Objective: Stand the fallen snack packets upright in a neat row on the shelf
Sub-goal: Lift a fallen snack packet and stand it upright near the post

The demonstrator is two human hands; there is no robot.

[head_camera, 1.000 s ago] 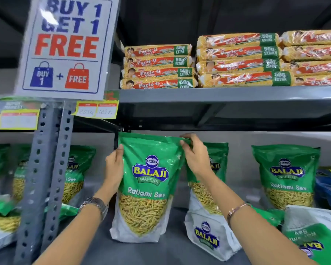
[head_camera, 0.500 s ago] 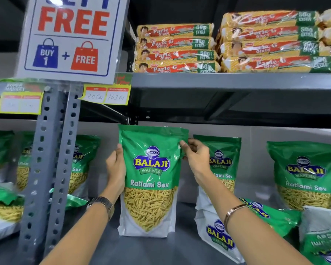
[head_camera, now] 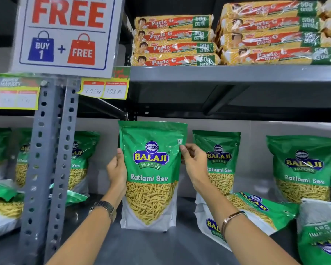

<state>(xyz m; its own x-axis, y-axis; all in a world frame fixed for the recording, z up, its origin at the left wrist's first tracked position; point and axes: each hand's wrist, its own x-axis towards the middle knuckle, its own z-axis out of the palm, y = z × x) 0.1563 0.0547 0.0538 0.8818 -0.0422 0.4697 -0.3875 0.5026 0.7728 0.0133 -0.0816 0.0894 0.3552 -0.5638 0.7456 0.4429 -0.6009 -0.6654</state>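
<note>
I hold one Ratlami Sev packet [head_camera: 151,175] upright on the shelf [head_camera: 141,245], left hand [head_camera: 116,170] closed on its left edge and right hand [head_camera: 194,161] pinching its right edge. Two packets [head_camera: 217,161] stand right of my grip. Fallen packets [head_camera: 256,209] below my right wrist remain to be stood. The packet is green, glossy, with a clear window showing yellow sev.

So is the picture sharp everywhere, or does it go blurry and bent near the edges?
Head view: the held packet is sharp at centre; the packets far left look soft; the biscuit wrappers carry glare; the shelf edge and grey upright tilt from wide-angle distortion.
</note>
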